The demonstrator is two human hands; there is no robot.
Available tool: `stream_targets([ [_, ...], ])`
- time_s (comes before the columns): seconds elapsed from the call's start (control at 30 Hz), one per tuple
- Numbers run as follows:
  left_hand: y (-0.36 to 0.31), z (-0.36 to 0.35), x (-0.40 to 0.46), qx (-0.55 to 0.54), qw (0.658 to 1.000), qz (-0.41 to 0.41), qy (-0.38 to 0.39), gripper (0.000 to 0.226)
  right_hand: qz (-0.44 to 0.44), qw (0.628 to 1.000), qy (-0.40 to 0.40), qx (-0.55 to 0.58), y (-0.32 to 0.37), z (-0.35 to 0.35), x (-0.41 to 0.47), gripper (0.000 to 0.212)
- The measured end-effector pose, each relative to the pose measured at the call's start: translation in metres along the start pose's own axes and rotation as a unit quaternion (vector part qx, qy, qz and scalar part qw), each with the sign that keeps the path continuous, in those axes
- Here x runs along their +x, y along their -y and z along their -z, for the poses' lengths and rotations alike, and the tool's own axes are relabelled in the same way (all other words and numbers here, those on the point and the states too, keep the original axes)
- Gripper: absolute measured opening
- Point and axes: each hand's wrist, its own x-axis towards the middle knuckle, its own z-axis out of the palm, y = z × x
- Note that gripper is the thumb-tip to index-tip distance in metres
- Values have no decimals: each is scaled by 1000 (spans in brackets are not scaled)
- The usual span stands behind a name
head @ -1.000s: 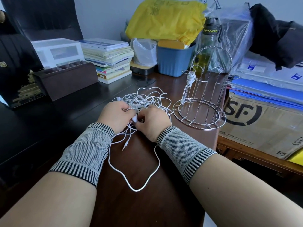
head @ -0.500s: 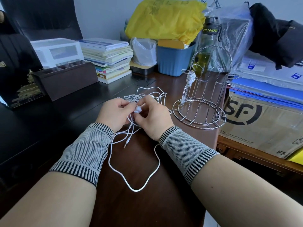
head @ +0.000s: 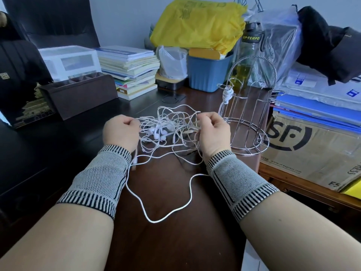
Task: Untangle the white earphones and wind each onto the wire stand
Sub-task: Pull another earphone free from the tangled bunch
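Earphones (head: 168, 132): white, thin, light, limp, snag-prone. L hand (head: 121, 132) & R hand (head: 213, 132) each pinch strands, knot between. Grip nr plug; don't yank.

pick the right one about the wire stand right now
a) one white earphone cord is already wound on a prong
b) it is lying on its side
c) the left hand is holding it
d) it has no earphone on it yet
a: a white wound earphone bundle sits on an upper prong of the wire stand, which stands upright to the right of the tangled earphones, with neither hand on it.
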Motion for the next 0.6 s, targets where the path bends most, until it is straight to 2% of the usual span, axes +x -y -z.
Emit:
stream_targets([
  [0.17,3,0,4,-4,999,27,-31,25,-33,997,-50,58,3,15,3,26],
  [0.4,4,8,7,-77,989,103,-72,25,-38,988,-58,138,10,35,0,22],
  [0.6,-11,7,-4,-113,991,69,32,31,-70,989,-20,131,13,38,1,20],
])
